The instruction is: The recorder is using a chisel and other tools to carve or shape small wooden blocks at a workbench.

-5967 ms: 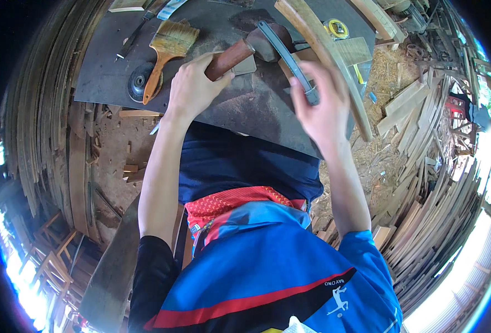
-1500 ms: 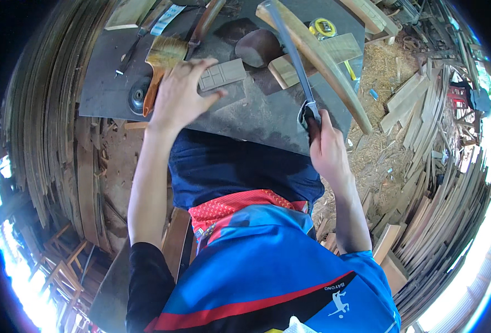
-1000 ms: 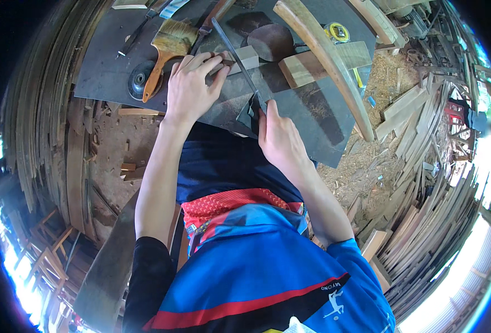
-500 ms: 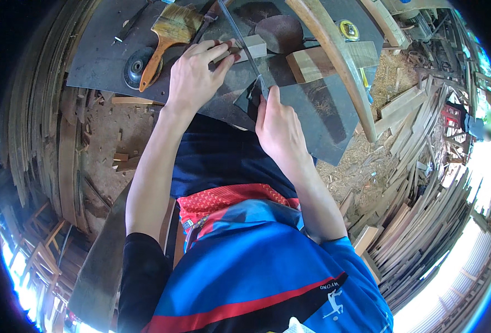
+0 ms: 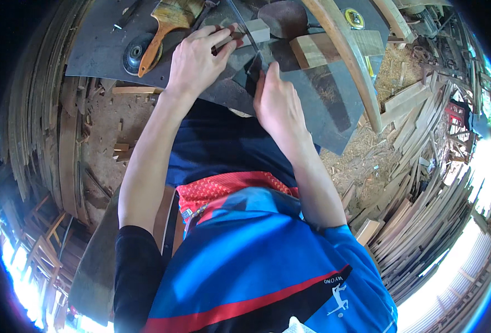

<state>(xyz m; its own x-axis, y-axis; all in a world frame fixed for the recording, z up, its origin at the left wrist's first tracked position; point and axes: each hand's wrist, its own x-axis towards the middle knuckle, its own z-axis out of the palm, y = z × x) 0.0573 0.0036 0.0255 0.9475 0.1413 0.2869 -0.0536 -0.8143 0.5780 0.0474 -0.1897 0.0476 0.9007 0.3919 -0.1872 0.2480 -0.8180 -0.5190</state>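
Observation:
My left hand (image 5: 198, 61) is closed on a small pale wooden block (image 5: 259, 32) on the dark tabletop (image 5: 90, 44). My right hand (image 5: 278, 105) grips the dark handle of a long, thin metal blade (image 5: 245, 30), which lies across the block just right of my left fingertips. An orange-handled brush (image 5: 168, 22) and a round dark disc (image 5: 134, 58) are left of my left hand. Beyond my right hand are a thicker wooden board (image 5: 323, 50), a long curved wooden piece (image 5: 353, 66) and a dark rounded piece (image 5: 281, 16).
A yellow tape measure (image 5: 354, 18) is at the table's back right. Stacked planks stand at the left (image 5: 40, 127) and lie at the right (image 5: 417, 222). Wood shavings (image 5: 395, 61) cover the floor beside the table. Wooden frames (image 5: 46, 227) are at the lower left.
My left hand has closed on the block. My right hand has brought the blade left across the block. Over the last second, both hands have shifted slightly upward in view, with the table.

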